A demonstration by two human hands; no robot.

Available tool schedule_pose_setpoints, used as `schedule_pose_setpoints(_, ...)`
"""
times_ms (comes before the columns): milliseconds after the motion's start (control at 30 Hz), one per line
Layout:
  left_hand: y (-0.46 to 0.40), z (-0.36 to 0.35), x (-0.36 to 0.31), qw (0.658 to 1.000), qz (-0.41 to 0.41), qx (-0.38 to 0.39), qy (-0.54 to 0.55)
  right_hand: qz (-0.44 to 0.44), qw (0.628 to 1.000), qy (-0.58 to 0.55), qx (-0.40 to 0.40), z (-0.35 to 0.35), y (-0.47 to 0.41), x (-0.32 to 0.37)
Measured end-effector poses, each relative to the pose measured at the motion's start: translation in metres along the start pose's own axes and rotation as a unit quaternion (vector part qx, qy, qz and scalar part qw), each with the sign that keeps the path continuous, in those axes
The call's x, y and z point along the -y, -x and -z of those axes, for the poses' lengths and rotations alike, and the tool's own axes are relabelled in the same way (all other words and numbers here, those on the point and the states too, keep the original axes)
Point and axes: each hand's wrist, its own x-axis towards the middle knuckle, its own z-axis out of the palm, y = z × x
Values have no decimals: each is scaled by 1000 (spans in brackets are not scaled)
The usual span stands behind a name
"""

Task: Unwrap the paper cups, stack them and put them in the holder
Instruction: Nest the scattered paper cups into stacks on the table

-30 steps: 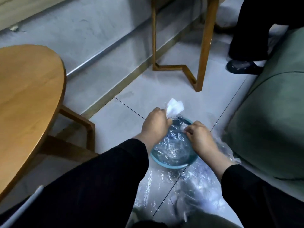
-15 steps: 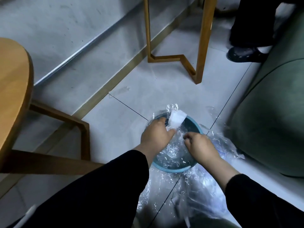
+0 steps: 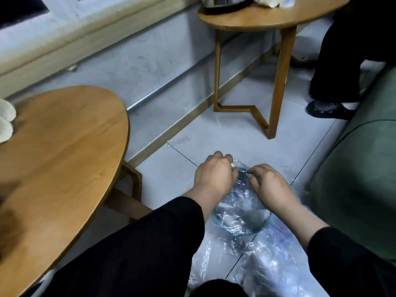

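both hands are working low over a round blue bin (image 3: 241,229) that is sitting on the grey tiled floor (image 3: 235,138) at about five o'clock in the view. the left hand (image 3: 214,179) is reaching in from seven o'clock, its fingers curling down over the far rim of the bin and pressing on crinkled clear plastic wrap (image 3: 237,213) that is filling it. the right hand (image 3: 271,187) is coming in from four o'clock, its fingers bent and close together, gripping the same wrap near the rim; whether it is pinching a fold i cannot tell. more wrap is lying spread on the floor at six o'clock. white round paper cups (image 3: 5,118) are showing at nine o'clock, at the left edge of a wooden table (image 3: 64,157). a second wooden table (image 3: 263,18) is standing at one o'clock, and a green sofa (image 3: 360,179) is sitting at three o'clock. another person's dark shoe (image 3: 327,109) is resting on the floor at two o'clock.
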Motion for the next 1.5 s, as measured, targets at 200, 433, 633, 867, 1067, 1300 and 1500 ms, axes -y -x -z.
schedule_pose_setpoints(200, 44, 115, 10, 995, 15, -96, -1, 90, 995, -11, -49, 58, 2, 88)
schedule_pose_setpoints(433, 161, 258, 72, 967, 65, -244, -17, 255, 957, -56, -126, 98, 32, 255)
schedule_pose_setpoints(633, 286, 294, 168, 943, 133, -304, -27, 337, 936, -104, -3, 51, 93, 384)
schedule_pose_setpoints(867, 388, 273, 219, 938, 134, -316, -47, 283, 947, -93, 121, -10, 128, 423)
schedule_pose_setpoints(1067, 443, 245, 256, 962, 101, -238, -83, 276, 950, -68, 127, -33, 136, 435)
schedule_pose_setpoints(1300, 461, 243, 276, 987, 62, -105, -106, 230, 969, -60, 66, -47, 139, 443)
schedule_pose_setpoints(1500, 454, 248, 284, 991, 37, -36, -127, 231, 970, -51, 61, -44, 143, 446)
